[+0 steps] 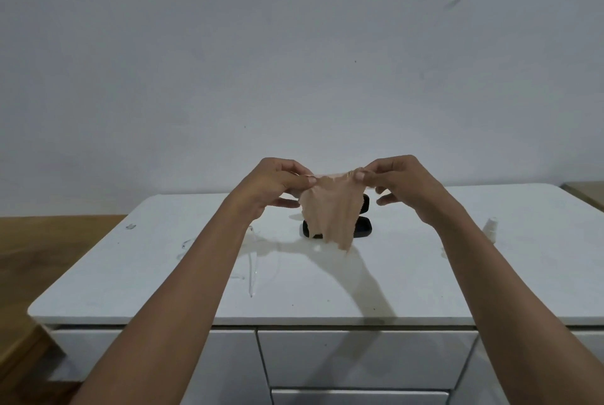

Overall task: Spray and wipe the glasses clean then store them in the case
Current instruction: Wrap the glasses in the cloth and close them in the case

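A beige cleaning cloth [331, 211] hangs in the air above the white table [408, 274]. My left hand [274, 185] pinches its upper left corner and my right hand [398, 182] pinches its upper right corner. Behind the cloth an open black glasses case [362, 228] sits on the table, partly hidden. Clear-framed glasses [253, 260] lie on the table under my left forearm, faint against the white top. A small white spray bottle [490, 228] lies at the right of the table.
The table stands against a plain grey wall, with drawer fronts [359, 359] below its front edge. Wooden floor [39, 257] shows to the left. A wooden surface edge [588, 192] appears at the far right.
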Demonstrator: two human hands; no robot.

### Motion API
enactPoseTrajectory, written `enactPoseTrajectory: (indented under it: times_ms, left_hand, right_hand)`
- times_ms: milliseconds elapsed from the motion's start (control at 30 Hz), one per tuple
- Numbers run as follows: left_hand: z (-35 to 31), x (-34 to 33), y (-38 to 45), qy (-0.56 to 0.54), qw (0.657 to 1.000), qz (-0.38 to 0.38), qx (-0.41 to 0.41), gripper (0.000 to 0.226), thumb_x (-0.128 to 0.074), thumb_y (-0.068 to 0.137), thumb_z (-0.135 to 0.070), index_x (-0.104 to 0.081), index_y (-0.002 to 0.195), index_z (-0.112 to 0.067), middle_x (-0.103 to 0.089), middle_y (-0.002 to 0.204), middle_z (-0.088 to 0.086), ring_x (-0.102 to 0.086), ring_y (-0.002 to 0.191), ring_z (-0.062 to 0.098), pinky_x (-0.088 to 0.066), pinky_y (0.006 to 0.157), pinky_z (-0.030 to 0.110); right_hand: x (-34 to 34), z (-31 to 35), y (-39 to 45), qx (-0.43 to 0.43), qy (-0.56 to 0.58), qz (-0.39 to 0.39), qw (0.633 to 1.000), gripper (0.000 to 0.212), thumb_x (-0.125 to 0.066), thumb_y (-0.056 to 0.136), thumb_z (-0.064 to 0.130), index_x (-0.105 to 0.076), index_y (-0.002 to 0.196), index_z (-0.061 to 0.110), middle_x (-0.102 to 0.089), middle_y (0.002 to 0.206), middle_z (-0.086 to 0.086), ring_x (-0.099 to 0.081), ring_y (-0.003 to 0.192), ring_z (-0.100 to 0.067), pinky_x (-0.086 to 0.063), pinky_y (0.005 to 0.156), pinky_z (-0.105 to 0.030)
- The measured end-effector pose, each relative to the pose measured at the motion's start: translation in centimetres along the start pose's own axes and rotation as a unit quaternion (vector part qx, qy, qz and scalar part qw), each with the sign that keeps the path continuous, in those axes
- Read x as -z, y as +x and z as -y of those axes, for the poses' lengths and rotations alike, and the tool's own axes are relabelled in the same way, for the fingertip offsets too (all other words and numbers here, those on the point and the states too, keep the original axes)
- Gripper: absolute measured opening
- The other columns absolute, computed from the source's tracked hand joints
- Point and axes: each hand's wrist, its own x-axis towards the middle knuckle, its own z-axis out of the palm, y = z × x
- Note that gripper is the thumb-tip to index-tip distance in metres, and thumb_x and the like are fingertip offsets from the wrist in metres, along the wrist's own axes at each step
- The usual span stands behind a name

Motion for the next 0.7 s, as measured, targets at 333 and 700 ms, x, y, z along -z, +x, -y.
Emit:
enactPoseTrajectory:
  times_ms: [333,700]
  left_hand:
    - [1.9,0.5,1.2,0.091,0.995,-0.041,-0.022,0.007,-0.081,0.081,-0.005,-0.077,0.086,-0.003,-0.072,0.076,0.004,-0.067,0.074,0.015,-0.057,0.076,0.036]
    - [2.9,0.6,2.0,0.097,0.993,-0.040,-0.050,0.018,-0.073,0.079,0.005,-0.078,0.080,-0.012,-0.068,0.065,-0.003,-0.057,0.064,0.015,-0.049,0.068,0.031]
  right_hand:
    - [-0.3,-2.0,1.0,-0.028,-0.005,-0.064,0.998,0.013,-0.081,0.085,0.018,-0.078,0.089,0.006,-0.077,0.090,-0.016,-0.066,0.075,-0.017,-0.051,0.068,-0.030]
    - [0.3,-3.5,1.2,-0.035,0.004,-0.045,0.998,0.004,-0.075,0.087,0.012,-0.078,0.089,0.011,-0.072,0.084,-0.001,-0.065,0.076,-0.014,-0.053,0.071,-0.031]
